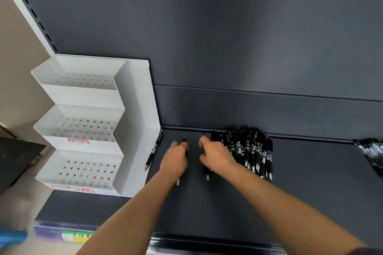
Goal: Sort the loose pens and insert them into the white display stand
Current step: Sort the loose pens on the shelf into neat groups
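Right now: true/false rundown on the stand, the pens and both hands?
1. The white stand has no pens in its tiers. True.
2. The big pen pile lies left of the stand. False: it lies right of it, beside the right hand.
3. The left hand holds a black pen. True.
4. A single pen lies in the bottom tier. False: it lies on the shelf, beside the stand's right side.
5. The right hand is empty. False: it holds a second pen.

Shop: slotted shelf upright, dark shelf with price label strip.
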`<state>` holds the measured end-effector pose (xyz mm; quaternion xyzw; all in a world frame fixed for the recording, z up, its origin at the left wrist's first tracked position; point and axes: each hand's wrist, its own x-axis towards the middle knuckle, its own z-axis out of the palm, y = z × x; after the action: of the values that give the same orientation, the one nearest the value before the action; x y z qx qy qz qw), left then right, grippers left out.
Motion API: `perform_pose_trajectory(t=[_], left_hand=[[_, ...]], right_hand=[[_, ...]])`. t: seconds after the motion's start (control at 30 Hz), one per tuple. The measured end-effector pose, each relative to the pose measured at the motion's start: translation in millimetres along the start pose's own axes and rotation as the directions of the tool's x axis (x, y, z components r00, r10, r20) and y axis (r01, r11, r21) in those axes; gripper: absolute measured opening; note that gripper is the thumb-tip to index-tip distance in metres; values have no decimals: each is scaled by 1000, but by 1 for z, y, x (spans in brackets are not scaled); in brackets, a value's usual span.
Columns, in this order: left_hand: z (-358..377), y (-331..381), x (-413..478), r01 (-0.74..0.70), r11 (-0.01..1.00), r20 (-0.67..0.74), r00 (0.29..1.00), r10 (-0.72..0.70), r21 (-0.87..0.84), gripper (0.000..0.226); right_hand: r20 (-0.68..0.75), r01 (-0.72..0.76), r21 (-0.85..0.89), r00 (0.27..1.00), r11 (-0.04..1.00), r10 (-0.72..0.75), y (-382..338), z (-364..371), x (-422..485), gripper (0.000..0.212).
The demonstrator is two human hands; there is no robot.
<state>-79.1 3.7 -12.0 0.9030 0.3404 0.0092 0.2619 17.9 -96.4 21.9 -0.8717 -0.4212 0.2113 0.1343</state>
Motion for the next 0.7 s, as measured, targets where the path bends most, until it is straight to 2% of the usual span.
perform_pose_trajectory(t=[0.27,0.43,0.5,0.57,0.63,0.7], left_hand=[[28,49,29,-139,982,113,982,153,-126,52],[28,44,22,-204,971,136,966,220,-127,45],[24,36,17,-206,975,84,973,213,-77,41],[17,24,12,-167,982,-23,985,169,84,39],[9,12,6,-59,967,-148,984,98,248,40],[3,1,0,57,953,-170,985,-6,298,43]], right_hand=[[-128,-94,22,987,995,96,37,-22,-15,25],[-101,-93,24,990,995,95,38,-19,-15,23],[-86,-79,17,993,997,80,34,-18,-14,22],[-69,-63,9,996,998,63,29,-17,-13,22],[-54,-43,6,998,999,43,24,-15,-12,21],[-49,-26,6,998,1000,26,21,-13,-11,19]])
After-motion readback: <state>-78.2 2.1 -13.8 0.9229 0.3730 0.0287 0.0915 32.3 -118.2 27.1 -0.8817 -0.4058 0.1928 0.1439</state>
